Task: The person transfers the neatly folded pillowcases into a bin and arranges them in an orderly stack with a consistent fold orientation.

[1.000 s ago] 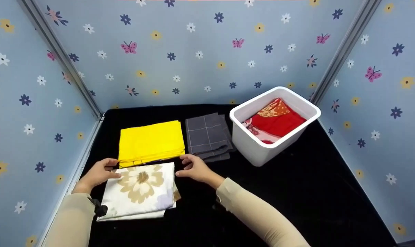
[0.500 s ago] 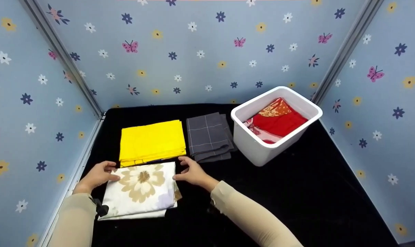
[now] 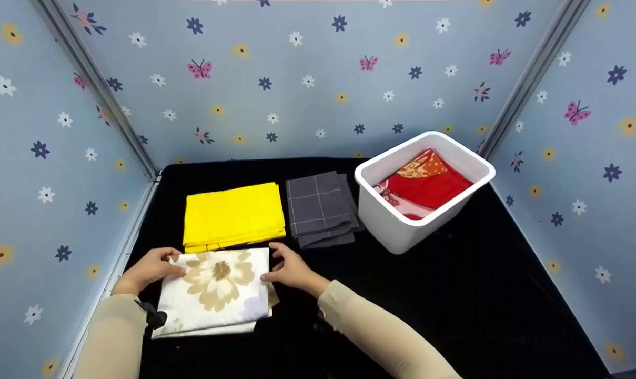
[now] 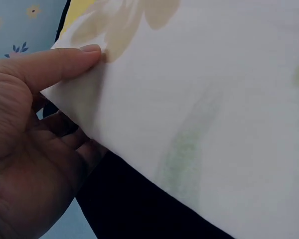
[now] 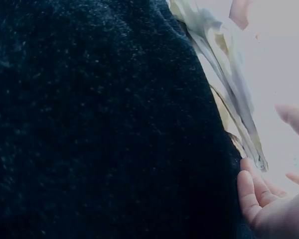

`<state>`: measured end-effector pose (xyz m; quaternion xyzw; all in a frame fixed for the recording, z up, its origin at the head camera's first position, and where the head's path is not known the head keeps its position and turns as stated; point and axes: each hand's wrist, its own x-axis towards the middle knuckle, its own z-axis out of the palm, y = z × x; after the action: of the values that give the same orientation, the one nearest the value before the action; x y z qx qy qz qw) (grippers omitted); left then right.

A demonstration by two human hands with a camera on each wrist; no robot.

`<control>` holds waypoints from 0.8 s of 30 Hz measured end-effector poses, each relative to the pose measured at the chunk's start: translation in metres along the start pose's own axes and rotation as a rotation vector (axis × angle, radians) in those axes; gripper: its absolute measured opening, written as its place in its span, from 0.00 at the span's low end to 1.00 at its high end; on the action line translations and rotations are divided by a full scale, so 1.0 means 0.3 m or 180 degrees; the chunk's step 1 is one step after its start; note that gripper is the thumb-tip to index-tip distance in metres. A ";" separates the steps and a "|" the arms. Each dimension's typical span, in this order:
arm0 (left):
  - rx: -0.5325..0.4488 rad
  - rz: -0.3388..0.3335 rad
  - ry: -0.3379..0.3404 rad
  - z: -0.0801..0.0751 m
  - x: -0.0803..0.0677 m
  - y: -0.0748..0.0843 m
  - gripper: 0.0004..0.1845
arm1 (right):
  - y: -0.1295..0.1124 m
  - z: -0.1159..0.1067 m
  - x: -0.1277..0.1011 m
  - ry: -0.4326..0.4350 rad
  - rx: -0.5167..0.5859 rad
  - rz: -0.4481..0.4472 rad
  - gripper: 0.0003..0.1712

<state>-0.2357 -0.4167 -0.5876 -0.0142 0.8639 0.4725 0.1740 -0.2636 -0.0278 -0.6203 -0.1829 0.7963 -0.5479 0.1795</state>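
Three folded cloths on the black tabletop [image 3: 454, 295]: one floral [image 3: 215, 289], one yellow [image 3: 233, 215], one grey checked [image 3: 320, 208], one white bin [image 3: 396, 223], one red patterned cloth [image 3: 428, 185] inside it, two hands, left [image 3: 148, 270] and right [image 3: 291, 268]

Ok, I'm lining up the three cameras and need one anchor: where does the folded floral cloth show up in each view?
Head: the floral cloth lies low and left of centre, between the left hand and the right hand.
Left wrist: it fills the upper right, its corner pinched by the thumb.
Right wrist: only its layered edge shows, upper right.
Shared landmark: the black table cover.
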 end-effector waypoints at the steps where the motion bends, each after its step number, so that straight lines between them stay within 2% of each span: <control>1: -0.0143 -0.0018 -0.0052 -0.003 -0.001 0.000 0.16 | 0.001 0.002 0.000 0.0001 -0.0011 0.0003 0.51; 5: -0.0619 -0.0063 -0.0228 -0.021 -0.005 0.002 0.18 | 0.005 0.008 0.002 0.0028 -0.0012 0.0012 0.51; 11: -0.1164 0.0077 -0.0504 -0.040 -0.009 0.010 0.16 | 0.011 0.013 0.006 0.0096 0.0006 0.0023 0.52; 14: -0.1256 0.0172 -0.0635 -0.044 -0.013 0.018 0.18 | 0.011 0.012 0.008 0.0112 -0.0004 0.0021 0.52; 20: -0.1349 0.0194 -0.0783 -0.050 -0.024 0.024 0.20 | 0.011 0.011 0.015 0.0125 0.0049 0.0002 0.52; 24: -0.1408 0.0237 -0.0960 -0.055 -0.029 0.024 0.21 | 0.015 0.011 0.025 0.0096 0.0103 0.0039 0.52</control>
<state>-0.2336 -0.4274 -0.5710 0.0505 0.7039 0.6526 0.2758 -0.2689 -0.0325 -0.6262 -0.1668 0.7911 -0.5623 0.1737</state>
